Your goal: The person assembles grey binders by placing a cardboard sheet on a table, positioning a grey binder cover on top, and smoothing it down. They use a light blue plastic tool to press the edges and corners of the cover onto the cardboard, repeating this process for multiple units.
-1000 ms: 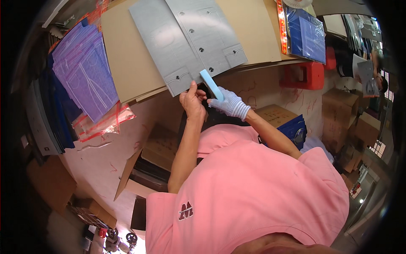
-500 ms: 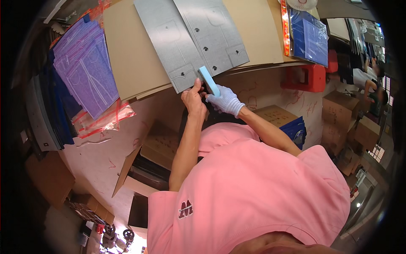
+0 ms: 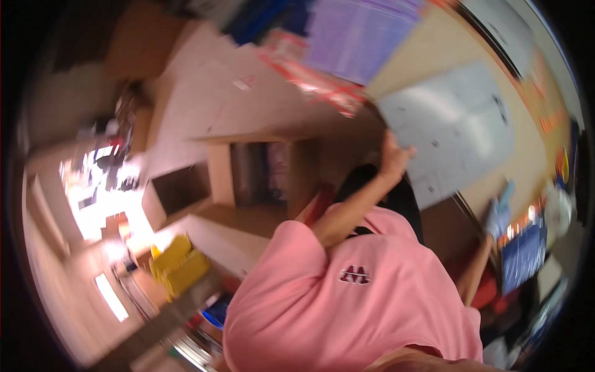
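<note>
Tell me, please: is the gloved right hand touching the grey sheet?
Apart. The head view shows tan board between the gloved right hand and the grey sheet.

You're seeing purple sheets (image 3: 359,43) lying beside red-edged plastic (image 3: 316,77); open carton (image 3: 220,173) standing lower; yellow object (image 3: 180,270) sitting lower left

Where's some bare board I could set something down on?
The tan board looks bare between the purple sheets and grey sheet, and along the grey sheet's right side, though blur hides details. It's crowded toward the lower right: right hand, block, blue packet. The left hand occupies the grey sheet's left edge.
</note>
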Tool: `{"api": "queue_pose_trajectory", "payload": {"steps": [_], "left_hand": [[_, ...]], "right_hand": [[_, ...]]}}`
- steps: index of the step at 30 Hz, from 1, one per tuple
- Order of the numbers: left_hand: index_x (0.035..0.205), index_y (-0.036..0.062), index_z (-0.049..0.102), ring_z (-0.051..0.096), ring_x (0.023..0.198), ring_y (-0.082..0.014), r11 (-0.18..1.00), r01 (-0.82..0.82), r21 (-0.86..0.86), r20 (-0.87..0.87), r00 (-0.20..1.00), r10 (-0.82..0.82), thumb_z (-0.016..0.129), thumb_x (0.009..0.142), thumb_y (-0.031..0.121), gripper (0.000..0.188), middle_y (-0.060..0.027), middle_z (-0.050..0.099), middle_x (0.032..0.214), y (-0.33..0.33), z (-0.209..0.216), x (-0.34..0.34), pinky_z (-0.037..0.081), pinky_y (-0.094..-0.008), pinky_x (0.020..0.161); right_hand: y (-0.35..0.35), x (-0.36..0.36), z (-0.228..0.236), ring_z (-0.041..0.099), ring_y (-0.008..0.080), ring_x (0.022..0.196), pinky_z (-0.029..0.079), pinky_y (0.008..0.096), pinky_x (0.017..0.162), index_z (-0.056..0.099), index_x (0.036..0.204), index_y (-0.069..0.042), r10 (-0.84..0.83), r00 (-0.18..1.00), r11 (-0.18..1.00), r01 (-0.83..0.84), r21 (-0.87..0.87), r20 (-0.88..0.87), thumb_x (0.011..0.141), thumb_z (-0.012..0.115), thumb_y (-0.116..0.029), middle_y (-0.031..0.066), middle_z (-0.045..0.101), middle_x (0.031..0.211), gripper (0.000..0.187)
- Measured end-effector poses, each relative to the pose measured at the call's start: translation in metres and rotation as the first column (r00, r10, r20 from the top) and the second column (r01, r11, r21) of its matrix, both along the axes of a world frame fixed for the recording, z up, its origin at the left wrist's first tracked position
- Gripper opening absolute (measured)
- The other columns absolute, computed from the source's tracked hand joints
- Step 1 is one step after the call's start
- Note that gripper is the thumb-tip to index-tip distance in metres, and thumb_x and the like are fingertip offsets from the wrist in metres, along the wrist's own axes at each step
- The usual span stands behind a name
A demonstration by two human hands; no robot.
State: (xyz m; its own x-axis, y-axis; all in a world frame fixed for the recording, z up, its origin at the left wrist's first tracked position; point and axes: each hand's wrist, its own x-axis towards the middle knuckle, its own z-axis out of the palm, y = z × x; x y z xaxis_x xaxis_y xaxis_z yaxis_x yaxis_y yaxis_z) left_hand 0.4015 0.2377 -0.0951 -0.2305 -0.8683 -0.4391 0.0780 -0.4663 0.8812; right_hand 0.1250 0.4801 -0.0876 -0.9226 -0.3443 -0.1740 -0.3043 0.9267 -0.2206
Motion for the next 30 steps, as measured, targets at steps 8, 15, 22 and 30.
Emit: {"api": "queue_pose_trajectory", "payload": {"steps": [8, 15, 22, 30], "left_hand": [[0.112, 0.0012, 0.053, 0.053, 0.097, -0.0115, 0.977, 0.178, -0.119, -0.392, 0.895, -0.211, 0.062, 0.063, -0.01, 0.051, -0.0034, 0.056, 0.109, -0.04, 0.078, 0.047, 0.044, -0.0271, 0.084], [0.117, 0.0015, 0.057, 0.054, 0.101, -0.0108, 0.895, 0.196, -0.401, -0.204, 0.933, -0.296, 0.065, 0.071, -0.009, 0.048, -0.0028, 0.06, 0.112, -0.085, 0.108, 0.087, 0.041, -0.0269, 0.091], [0.106, 0.0021, 0.052, 0.055, 0.07, -0.0066, 0.929, -0.29, -0.231, -0.178, 0.951, 0.253, 0.056, 0.088, 0.005, 0.019, -0.0019, 0.057, 0.075, -0.085, 0.064, 0.095, 0.043, -0.0229, 0.06], [0.104, 0.0036, 0.059, 0.059, 0.057, -0.0143, 0.924, 0.191, 0.331, 0.111, 0.965, -0.239, 0.062, 0.085, 0.034, 0.036, -0.0078, 0.063, 0.082, -0.012, 0.001, 0.103, 0.048, -0.0299, 0.044]], "right_hand": [[-0.044, -0.064, -0.031, 0.047, 0.0284, 0.119, 0.038, 0.0383, 0.1, 0.035, 0.136, 0.002, 0.275, 0.958, 0.823, -0.189, -0.535, 0.085, 0.09, 0.055, -0.042, 0.0181, 0.043, 0.134, 0.067], [-0.078, -0.075, -0.02, 0.048, 0.0093, 0.075, 0.045, 0.0266, 0.071, 0.052, 0.109, -0.004, 0.539, 0.556, 0.651, 0.202, -0.732, 0.633, 0.094, 0.053, -0.021, 0.0007, 0.053, 0.085, 0.023], [-0.052, -0.048, -0.059, 0.056, 0.0101, 0.085, 0.046, 0.0295, 0.084, 0.06, 0.109, -0.008, 0.383, 0.524, 0.268, 0.725, -0.634, 0.761, 0.091, 0.06, -0.026, 0.0004, 0.061, 0.091, 0.026], [-0.05, 0.053, -0.101, 0.057, 0.0258, 0.112, 0.049, 0.043, 0.095, 0.062, 0.108, -0.004, 0.217, 0.094, 0.227, 0.963, -0.144, 0.972, 0.088, 0.062, -0.015, 0.013, 0.062, 0.116, 0.023]]}}
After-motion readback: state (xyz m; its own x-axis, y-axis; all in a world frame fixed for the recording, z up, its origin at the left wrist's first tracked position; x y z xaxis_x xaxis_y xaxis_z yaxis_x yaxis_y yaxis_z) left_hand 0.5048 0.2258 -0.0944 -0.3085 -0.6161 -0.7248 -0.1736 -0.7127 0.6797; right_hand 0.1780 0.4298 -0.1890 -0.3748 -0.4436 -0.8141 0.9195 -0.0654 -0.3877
